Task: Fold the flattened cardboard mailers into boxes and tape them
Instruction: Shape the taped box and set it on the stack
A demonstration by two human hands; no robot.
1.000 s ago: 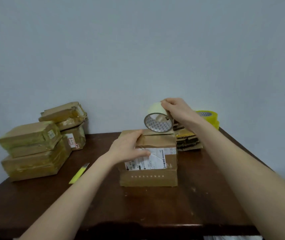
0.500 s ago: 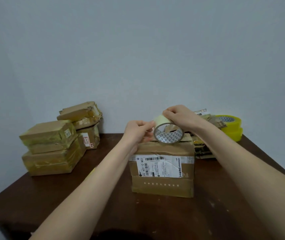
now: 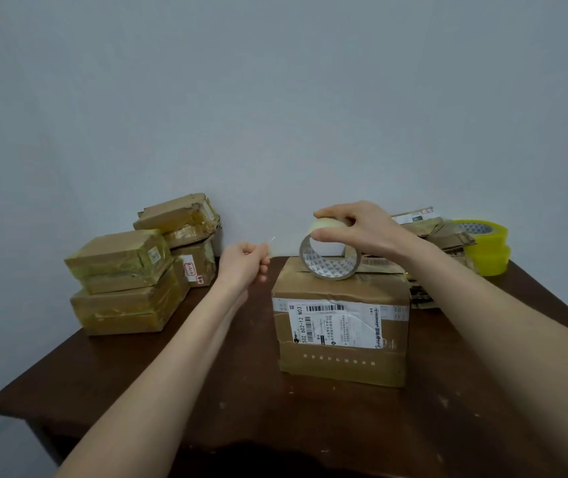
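Note:
A folded cardboard box (image 3: 341, 339) with a white shipping label on its front stands in the middle of the dark wooden table (image 3: 206, 408). A roll of clear tape (image 3: 331, 262) rests upright on the box's top, and my right hand (image 3: 362, 232) grips it from above. To the left of the box, my left hand (image 3: 246, 262) pinches the free end of the tape, a thin clear strip stretched from the roll. That strip is barely visible.
Several taped boxes (image 3: 130, 281) are stacked at the back left against the wall. Flattened cardboard mailers (image 3: 434, 236) lie in a pile at the back right, with two yellow tape rolls (image 3: 486, 246) stacked beside them near the table's right edge.
My left hand left the box top, took the tape end at the roll and drew it out to the left. My right hand set the roll down on the box. The view shifted.

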